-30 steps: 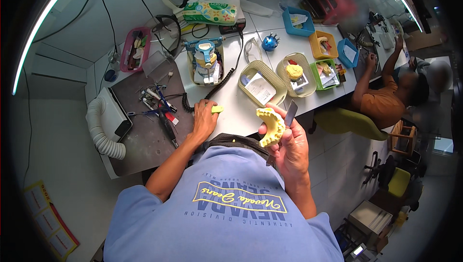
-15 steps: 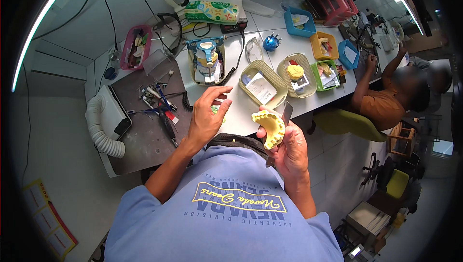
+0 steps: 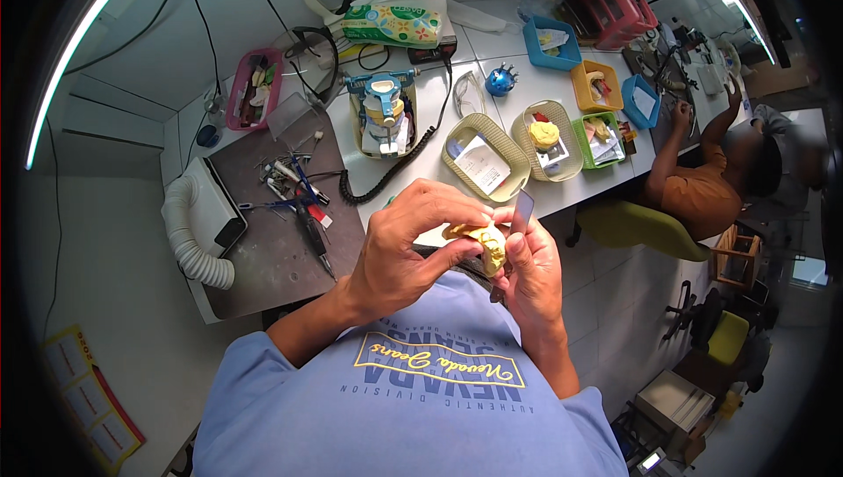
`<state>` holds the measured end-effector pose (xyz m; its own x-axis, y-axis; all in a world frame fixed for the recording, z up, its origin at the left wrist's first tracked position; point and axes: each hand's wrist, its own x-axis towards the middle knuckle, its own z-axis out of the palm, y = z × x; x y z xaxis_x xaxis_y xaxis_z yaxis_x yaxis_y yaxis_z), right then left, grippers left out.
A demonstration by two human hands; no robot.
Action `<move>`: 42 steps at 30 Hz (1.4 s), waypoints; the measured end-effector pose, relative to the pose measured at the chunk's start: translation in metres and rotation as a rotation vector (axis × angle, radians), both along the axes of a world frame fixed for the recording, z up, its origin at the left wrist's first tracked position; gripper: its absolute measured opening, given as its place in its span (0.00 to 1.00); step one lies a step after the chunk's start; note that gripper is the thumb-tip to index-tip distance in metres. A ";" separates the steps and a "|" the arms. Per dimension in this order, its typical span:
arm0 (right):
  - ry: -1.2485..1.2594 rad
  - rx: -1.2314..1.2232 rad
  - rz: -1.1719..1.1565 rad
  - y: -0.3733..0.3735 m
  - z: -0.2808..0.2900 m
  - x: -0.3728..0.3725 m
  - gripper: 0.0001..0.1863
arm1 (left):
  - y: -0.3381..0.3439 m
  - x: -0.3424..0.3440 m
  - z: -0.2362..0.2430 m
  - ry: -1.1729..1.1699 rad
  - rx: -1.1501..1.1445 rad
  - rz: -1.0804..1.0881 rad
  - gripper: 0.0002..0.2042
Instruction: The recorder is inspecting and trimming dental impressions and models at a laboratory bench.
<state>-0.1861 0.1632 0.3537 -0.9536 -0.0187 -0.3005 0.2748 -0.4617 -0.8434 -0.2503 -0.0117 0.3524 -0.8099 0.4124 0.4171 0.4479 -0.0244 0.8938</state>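
Both my hands meet above my lap at the bench's front edge. My left hand has its fingers closed over a yellow plaster dental cast, hiding part of it. My right hand grips the same cast from the right, along with a flat-bladed metal knife whose blade points up past the fingers; the handle is largely hidden.
On the bench are a blue articulator, coloured trays, a blue ball-shaped item and a dark mat with scattered tools and a white hose. A co-worker sits to the right on a green chair.
My left hand has risen from the bench and moved right onto the cast, which is now turned and partly covered. My right hand still holds it with the knife.
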 end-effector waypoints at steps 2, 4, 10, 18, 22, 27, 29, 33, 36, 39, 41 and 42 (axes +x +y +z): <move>0.027 0.018 0.006 0.002 -0.003 0.001 0.29 | 0.000 0.007 -0.002 -0.040 0.049 0.065 0.13; 0.054 0.036 0.015 0.005 -0.003 0.001 0.28 | -0.001 0.009 -0.004 -0.055 0.070 0.084 0.14; 0.177 0.049 0.093 0.001 0.013 -0.002 0.22 | -0.005 0.010 -0.004 -0.114 0.148 0.114 0.15; 0.175 0.039 0.117 0.000 0.013 -0.001 0.22 | -0.009 0.013 -0.002 -0.118 0.143 0.122 0.15; 0.166 0.065 0.116 -0.001 0.012 0.001 0.22 | -0.010 0.014 -0.002 -0.087 0.136 0.136 0.15; 0.169 0.072 0.103 0.000 0.009 0.002 0.21 | -0.011 0.017 0.002 -0.031 0.107 0.177 0.16; 0.168 0.068 0.099 0.000 0.007 0.002 0.20 | -0.012 0.017 0.005 0.022 0.075 0.203 0.16; 0.161 0.062 0.092 0.000 0.008 0.003 0.20 | -0.013 0.017 0.008 0.067 0.051 0.204 0.17; 0.161 0.080 0.089 0.000 0.008 0.004 0.19 | -0.013 0.018 0.010 0.105 0.039 0.207 0.16; 0.177 0.081 0.089 0.000 0.009 0.004 0.19 | -0.013 0.019 0.010 0.109 0.034 0.207 0.17; 0.169 0.083 0.090 -0.001 0.010 0.004 0.19 | -0.014 0.020 0.010 0.110 0.031 0.206 0.18; 0.161 0.086 0.091 -0.001 0.010 0.005 0.19 | -0.014 0.020 0.010 0.110 0.031 0.206 0.18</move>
